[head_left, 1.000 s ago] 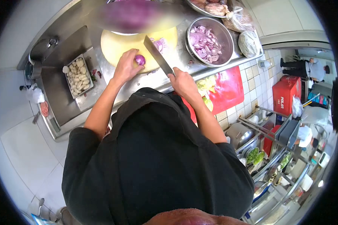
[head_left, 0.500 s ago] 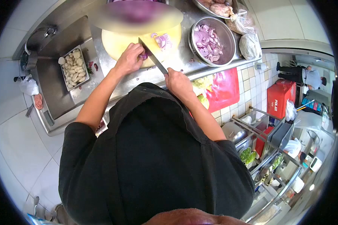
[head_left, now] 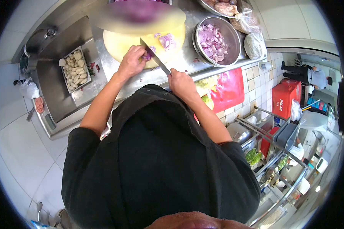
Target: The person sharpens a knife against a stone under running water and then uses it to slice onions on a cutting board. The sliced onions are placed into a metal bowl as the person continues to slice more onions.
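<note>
My left hand (head_left: 133, 61) presses a piece of red onion (head_left: 148, 57) onto the round yellow cutting board (head_left: 116, 45), its fingers curled around it. My right hand (head_left: 181, 82) grips the handle of a kitchen knife (head_left: 156, 59). The blade lies slanted against the onion, beside my left fingertips. A cut onion slice (head_left: 153, 49) rests just past the blade, and a small heap of sliced onion (head_left: 167, 41) sits farther right on the board. A blurred patch covers the board's far part. At right stands a metal bowl (head_left: 233, 47) with sliced red onion in it.
Left, a sink (head_left: 55, 84) holds a tray of pale, knobbly pieces (head_left: 76, 70). A red cutting board (head_left: 233, 89) with pale green vegetables lies right of my arm. Plastic bags (head_left: 255, 46) and a bowl of meat (head_left: 225, 9) stand at the back right. A person (head_left: 317, 77) is far right.
A cut onion slice now shows just past the blade, where less was visible before. Both hands and the knife have barely shifted.
</note>
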A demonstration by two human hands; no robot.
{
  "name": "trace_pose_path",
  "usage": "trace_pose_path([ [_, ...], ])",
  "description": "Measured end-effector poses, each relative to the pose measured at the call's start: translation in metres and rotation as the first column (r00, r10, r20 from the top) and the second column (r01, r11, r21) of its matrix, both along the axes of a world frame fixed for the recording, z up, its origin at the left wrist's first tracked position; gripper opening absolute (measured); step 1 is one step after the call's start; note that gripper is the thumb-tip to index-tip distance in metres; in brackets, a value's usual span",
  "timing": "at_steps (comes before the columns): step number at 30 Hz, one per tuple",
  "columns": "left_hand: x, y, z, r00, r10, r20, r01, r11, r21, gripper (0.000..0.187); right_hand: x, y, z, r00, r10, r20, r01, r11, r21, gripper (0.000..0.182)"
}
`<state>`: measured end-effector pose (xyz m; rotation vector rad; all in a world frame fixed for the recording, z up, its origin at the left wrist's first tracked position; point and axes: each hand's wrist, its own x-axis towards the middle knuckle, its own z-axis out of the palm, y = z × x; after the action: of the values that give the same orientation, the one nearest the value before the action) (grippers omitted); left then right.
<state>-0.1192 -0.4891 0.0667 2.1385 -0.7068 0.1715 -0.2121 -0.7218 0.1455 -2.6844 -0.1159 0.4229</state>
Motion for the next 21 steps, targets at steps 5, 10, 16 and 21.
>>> trace_pose_path([
  [5, -0.001, 0.000, -0.003, 0.999, 0.038, -0.013, -0.038, 0.999, -0.012, 0.017, 0.001, 0.005, 0.015, 1.000, -0.008, -0.014, 0.009, 0.999, 0.035, 0.020],
  [10, -0.003, 0.001, -0.004, 0.999, 0.044, -0.002, -0.044, 0.999, -0.031, 0.018, 0.003, 0.005, 0.021, 1.000, 0.008, -0.005, -0.008, 1.000, 0.026, 0.020],
  [16, -0.004, 0.002, -0.008, 0.998, 0.066, -0.017, -0.066, 0.997, -0.029, 0.019, 0.007, 0.003, 0.013, 0.999, 0.031, -0.022, -0.031, 1.000, -0.007, 0.021],
  [21, -0.008, 0.004, -0.011, 0.997, 0.076, -0.030, -0.077, 0.996, -0.041, 0.020, 0.000, 0.007, 0.021, 0.998, -0.012, -0.066, 0.015, 0.999, 0.036, 0.022],
])
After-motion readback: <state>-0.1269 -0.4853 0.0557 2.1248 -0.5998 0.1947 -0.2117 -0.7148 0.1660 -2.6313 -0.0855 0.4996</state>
